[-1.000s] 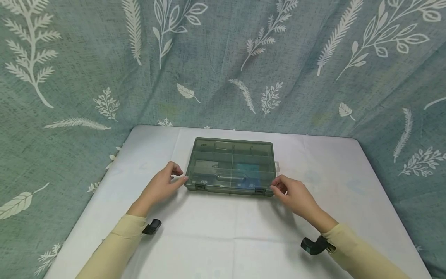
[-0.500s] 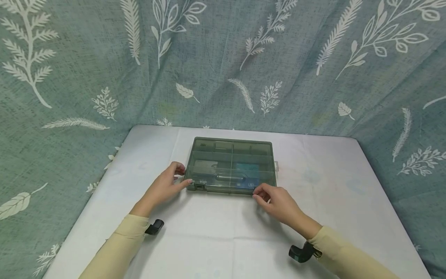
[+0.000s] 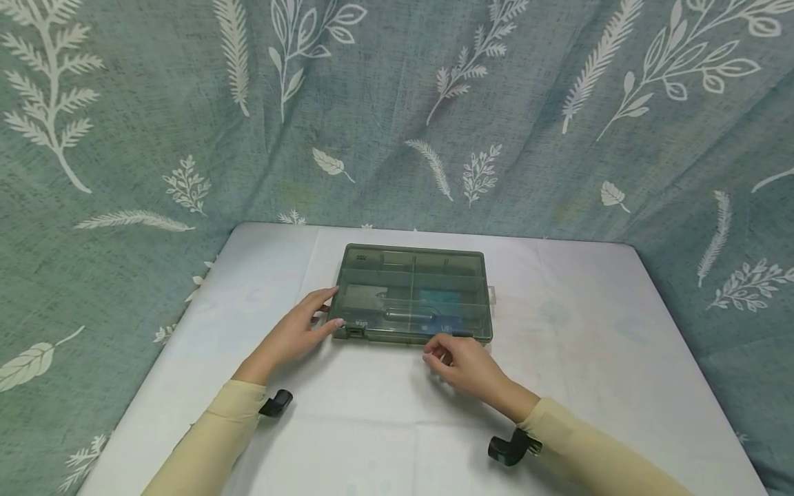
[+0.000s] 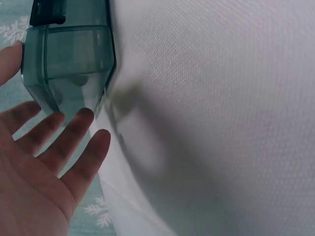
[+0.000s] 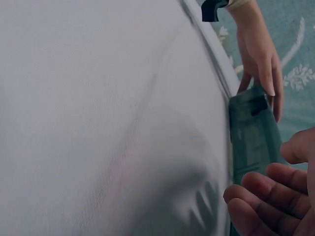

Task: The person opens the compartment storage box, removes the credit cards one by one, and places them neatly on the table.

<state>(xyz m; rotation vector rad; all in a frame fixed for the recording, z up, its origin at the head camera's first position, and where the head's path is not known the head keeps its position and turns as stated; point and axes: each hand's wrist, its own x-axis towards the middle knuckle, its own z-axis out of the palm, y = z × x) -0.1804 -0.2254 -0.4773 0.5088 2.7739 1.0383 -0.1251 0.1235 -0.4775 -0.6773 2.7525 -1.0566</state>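
White cloth covers the table (image 3: 589,358); a flat grey translucent plastic compartment box (image 3: 413,293) lies closed. Left hand (image 3: 298,331) touches its near-left corner, fingers straight. Right hand (image 3: 462,364) hovers near its front edge, fingers loosely curled, holding nothing.

You wear pale yellow long sleeves on both arms, the cuffs ending at the wrists. A small black camera mount sits under each wrist, strapped just behind your bare left hand (image 3: 291,334) and right hand (image 3: 466,368).

White cloth-covered table (image 3: 620,358) backed on three sides by a teal curtain (image 3: 384,117) printed with white leaf and fern motifs; lighting even.
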